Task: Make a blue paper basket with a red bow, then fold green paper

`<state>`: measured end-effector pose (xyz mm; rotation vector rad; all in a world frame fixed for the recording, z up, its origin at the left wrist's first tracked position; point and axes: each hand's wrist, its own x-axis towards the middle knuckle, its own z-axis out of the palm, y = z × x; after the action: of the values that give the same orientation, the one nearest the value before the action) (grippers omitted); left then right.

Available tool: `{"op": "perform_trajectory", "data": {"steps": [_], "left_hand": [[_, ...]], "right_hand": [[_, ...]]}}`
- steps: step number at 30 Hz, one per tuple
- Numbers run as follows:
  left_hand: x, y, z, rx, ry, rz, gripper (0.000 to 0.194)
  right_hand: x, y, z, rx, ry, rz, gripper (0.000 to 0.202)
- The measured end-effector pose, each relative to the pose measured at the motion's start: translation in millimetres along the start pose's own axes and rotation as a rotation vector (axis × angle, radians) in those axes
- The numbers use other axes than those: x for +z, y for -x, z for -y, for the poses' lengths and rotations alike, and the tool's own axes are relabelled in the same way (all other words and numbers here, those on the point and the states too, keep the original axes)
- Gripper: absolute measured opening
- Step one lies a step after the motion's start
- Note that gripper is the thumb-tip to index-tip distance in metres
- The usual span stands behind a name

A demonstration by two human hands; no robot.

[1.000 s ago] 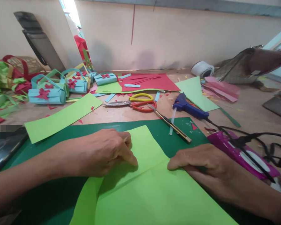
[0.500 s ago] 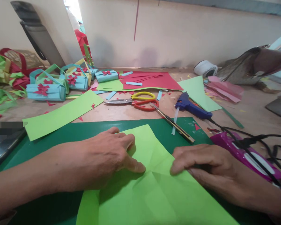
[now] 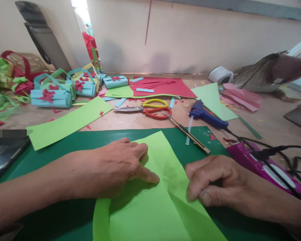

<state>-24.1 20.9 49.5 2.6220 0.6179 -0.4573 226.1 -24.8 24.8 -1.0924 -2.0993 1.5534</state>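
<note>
A light green sheet of paper (image 3: 150, 214) with crease lines lies in front of me, its pointed corner facing away. My left hand (image 3: 120, 167) rests on its left part, the thumb stretched out on the paper and apart from the bent fingers. At the right edge, my right hand (image 3: 220, 184) pinches the sheet between thumb and curled fingers. The paper bulges a little between the two hands. Its left side shows a folded strip near the bottom. Beneath everything is a dark green cutting mat (image 3: 72, 144).
Beyond the mat lie scissors (image 3: 153, 108), a utility knife (image 3: 188, 134), a blue glue gun (image 3: 208, 115) and a green paper strip (image 3: 67, 124). Small blue paper bags (image 3: 51, 97) stand at the back left. A purple power strip (image 3: 268, 170) with cables is at right, a phone (image 3: 7, 160) at left.
My right hand has drawn slightly nearer to me along the sheet's edge, its thumb now showing on top. The sheet's lower right part has shifted left and its creases have changed shape.
</note>
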Motion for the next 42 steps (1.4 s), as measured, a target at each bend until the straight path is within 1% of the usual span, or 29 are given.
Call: {"op": "perform_trajectory", "data": {"steps": [2, 6, 9, 12, 15, 18, 20, 22, 25, 30, 32, 34, 38, 40, 42], "left_hand": [[-0.7, -0.4, -0.3, -0.004, 0.001, 0.002, 0.070], [0.2, -1.4, 0.1, 0.012, -0.019, -0.002, 0.071], [2.5, -1.6, 1.6, 0.018, -0.037, -0.009, 0.072], [4.1, -1.1, 2.7, 0.027, -0.044, -0.032, 0.069], [4.9, -0.7, 3.5, 0.036, -0.045, -0.047, 0.065], [5.7, -0.7, 4.3, 0.042, -0.036, -0.056, 0.065], [6.3, -0.8, 4.9, 0.051, -0.033, -0.064, 0.065], [6.8, -0.7, 5.4, 0.055, -0.035, -0.062, 0.066], [7.4, -0.5, 5.9, 0.064, -0.042, -0.064, 0.064], [8.2, -0.9, 6.6, 0.070, -0.059, -0.088, 0.063], [8.2, -1.1, 6.8, 0.070, -0.064, -0.080, 0.063], [8.0, -1.1, 7.0, 0.071, -0.067, -0.067, 0.065], [8.1, -0.9, 7.4, 0.075, -0.058, -0.062, 0.065], [7.9, -0.9, 7.4, 0.072, -0.046, -0.061, 0.063], [7.3, -0.8, 7.0, 0.061, -0.035, -0.061, 0.063]], "right_hand": [[-0.5, -0.8, 0.7, 0.010, 0.000, -0.016, 0.020], [-0.6, 0.1, -1.8, -0.013, 0.105, -0.094, 0.027], [0.8, 0.6, -4.5, 0.021, 0.165, -0.144, 0.033], [3.4, -2.2, -5.1, 0.043, 0.223, -0.182, 0.029], [6.9, -6.9, -4.2, -0.005, 0.295, -0.191, 0.027], [11.4, -10.0, -3.2, -0.097, 0.374, -0.172, 0.022], [14.0, -11.5, -2.3, -0.153, 0.388, -0.154, 0.020], [15.6, -13.9, -1.1, -0.172, 0.376, -0.160, 0.020], [16.8, -19.6, 0.8, -0.132, 0.316, -0.197, 0.020], [19.0, -27.8, -0.5, 0.044, 0.114, -0.213, 0.016], [19.3, -28.9, -1.2, 0.067, 0.117, -0.212, 0.015], [18.9, -29.4, -0.7, 0.040, 0.186, -0.209, 0.017], [20.8, -29.3, 1.9, -0.085, 0.329, -0.207, 0.021], [24.4, -27.6, 0.4, -0.145, 0.410, -0.244, 0.024], [28.6, -24.0, -4.8, -0.224, 0.508, -0.296, 0.032]]}}
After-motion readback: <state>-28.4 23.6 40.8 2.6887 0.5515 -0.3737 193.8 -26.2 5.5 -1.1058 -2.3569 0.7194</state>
